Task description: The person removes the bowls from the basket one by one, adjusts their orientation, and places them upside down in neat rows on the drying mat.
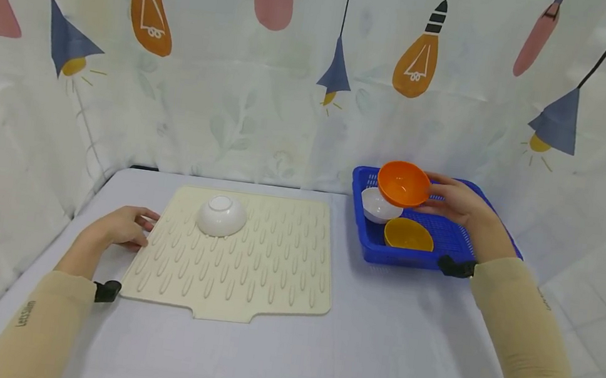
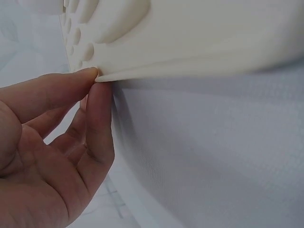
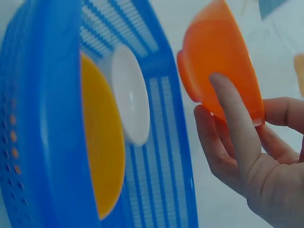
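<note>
My right hand (image 1: 457,201) grips an orange bowl (image 1: 399,185) by its side, above a blue basket (image 1: 413,259). In the right wrist view the thumb lies along the outside of the orange bowl (image 3: 216,57). Inside the basket sit a white bowl (image 1: 377,207) and a yellow bowl (image 1: 409,235). At the left, my left hand (image 1: 121,225) pinches the edge of a cream drying mat (image 1: 271,261) between thumb and finger, as the left wrist view shows. Upside down near the back of that mat is another white bowl (image 1: 222,217).
A white cloth (image 1: 281,369) covers the table. Behind it hangs a white curtain (image 1: 289,118) printed with lamps and bulbs. The basket stands at the back right, beside the mat with a strip of cloth between them.
</note>
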Available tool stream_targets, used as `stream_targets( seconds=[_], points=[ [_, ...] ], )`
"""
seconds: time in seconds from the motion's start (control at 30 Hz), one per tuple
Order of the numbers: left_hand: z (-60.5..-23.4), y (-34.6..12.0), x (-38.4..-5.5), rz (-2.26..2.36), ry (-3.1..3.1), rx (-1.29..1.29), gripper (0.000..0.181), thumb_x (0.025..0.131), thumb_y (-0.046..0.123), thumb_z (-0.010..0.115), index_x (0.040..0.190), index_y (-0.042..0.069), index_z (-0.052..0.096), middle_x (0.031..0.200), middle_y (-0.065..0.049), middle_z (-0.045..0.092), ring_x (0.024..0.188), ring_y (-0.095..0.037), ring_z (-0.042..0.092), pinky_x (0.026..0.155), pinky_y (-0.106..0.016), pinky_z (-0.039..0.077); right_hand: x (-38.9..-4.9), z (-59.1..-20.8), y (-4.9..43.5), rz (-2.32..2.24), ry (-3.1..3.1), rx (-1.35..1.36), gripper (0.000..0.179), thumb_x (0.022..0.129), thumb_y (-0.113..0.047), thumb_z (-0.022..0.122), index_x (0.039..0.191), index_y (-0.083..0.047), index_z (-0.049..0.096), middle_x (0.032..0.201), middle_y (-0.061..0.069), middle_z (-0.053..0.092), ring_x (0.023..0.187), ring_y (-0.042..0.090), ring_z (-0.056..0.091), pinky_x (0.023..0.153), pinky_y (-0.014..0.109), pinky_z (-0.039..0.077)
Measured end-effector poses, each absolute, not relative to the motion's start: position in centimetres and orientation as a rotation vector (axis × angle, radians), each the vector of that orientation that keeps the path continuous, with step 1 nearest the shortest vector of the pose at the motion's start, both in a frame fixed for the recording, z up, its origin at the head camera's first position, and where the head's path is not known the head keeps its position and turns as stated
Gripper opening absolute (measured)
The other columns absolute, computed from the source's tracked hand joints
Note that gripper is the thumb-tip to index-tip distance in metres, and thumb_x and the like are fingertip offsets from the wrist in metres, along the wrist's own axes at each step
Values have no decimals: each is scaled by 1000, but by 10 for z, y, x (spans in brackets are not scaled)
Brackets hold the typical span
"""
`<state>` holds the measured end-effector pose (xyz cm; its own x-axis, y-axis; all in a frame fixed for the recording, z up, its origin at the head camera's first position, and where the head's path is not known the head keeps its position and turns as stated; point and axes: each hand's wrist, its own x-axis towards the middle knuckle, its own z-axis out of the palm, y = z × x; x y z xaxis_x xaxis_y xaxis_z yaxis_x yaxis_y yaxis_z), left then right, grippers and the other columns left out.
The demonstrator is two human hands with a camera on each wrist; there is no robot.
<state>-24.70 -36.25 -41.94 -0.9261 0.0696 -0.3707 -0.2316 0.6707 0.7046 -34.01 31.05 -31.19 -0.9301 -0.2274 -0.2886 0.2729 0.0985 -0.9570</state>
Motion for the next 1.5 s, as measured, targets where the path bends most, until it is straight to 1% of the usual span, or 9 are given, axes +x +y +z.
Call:
stream_targets(
  seconds=[0.07, 0.2, 0.33, 0.53, 0.7, 0.93, 1.03, 1.27, 1.5],
  points=[
    [-419, -363, -247, 1139, 2519, -127, 73, 78, -15, 67, 144, -17, 36, 116, -26, 51, 79, -21, 60, 66, -34, 58, -339, -310, 305, -1900, 2010, 38, 68, 107, -6, 51, 166, -16, 18, 166, 20, 16, 133, 43, 49, 103, 45, 47],
    [-419, -362, -247, 1144, 2515, -124, 74, 78, -14, 68, 144, -17, 36, 116, -26, 51, 80, -21, 60, 66, -34, 58, -335, -306, 298, -1915, 1974, 35, 69, 106, -5, 52, 165, -16, 19, 166, 20, 16, 112, 32, 65, 101, 44, 49],
    [-418, -363, -246, 1144, 2508, -123, 74, 79, -14, 68, 145, -17, 35, 116, -26, 51, 81, -21, 59, 67, -34, 58, -329, -303, 290, -1914, 1953, 38, 68, 106, -5, 52, 165, -16, 20, 165, 20, 18, 102, 26, 69, 98, 42, 52],
    [-417, -363, -247, 1157, 2497, -143, 75, 79, -14, 68, 146, -16, 34, 112, -22, 51, 79, -20, 59, 67, -34, 58, -318, -300, 275, -1907, 1939, 16, 67, 107, -5, 51, 165, -17, 20, 164, 20, 20, 105, 27, 68, 101, 44, 49],
    [-417, -363, -246, 1161, 2489, -153, 76, 78, -13, 69, 146, -16, 34, 109, -20, 52, 77, -20, 59, 66, -34, 58, -308, -300, 262, -1897, 1894, 9, 67, 106, -3, 52, 165, -17, 22, 162, 21, 22, 105, 28, 68, 99, 43, 51],
    [-415, -362, -244, 1139, 2504, -127, 75, 79, -12, 69, 145, -16, 35, 108, -20, 51, 79, -21, 58, 67, -34, 58, -299, -304, 248, -1867, 1880, -6, 65, 106, 0, 50, 164, -15, 24, 159, 21, 26, 122, 39, 58, 100, 46, 51],
    [-414, -361, -243, 1149, 2496, -132, 75, 80, -11, 69, 146, -15, 35, 107, -19, 51, 79, -21, 58, 67, -33, 58, -295, -305, 242, -1847, 1900, -16, 64, 106, 0, 49, 163, -14, 25, 158, 21, 28, 125, 41, 56, 98, 46, 51],
    [-416, -362, -243, 1149, 2485, -143, 75, 80, -12, 68, 146, -15, 33, 107, -19, 50, 80, -21, 58, 67, -34, 58, -283, -313, 228, -1797, 1954, -114, 63, 104, 1, 53, 161, -12, 29, 150, 23, 40, 111, 33, 68, 92, 45, 56],
    [-418, -362, -247, 1136, 2494, -158, 75, 80, -10, 69, 146, -14, 34, 107, -19, 51, 80, -22, 59, 67, -34, 58, -273, -319, 216, -1760, 1925, -278, 58, 102, 5, 54, 155, -7, 35, 133, 25, 56, 109, 34, 69, 90, 52, 55]
  ],
)
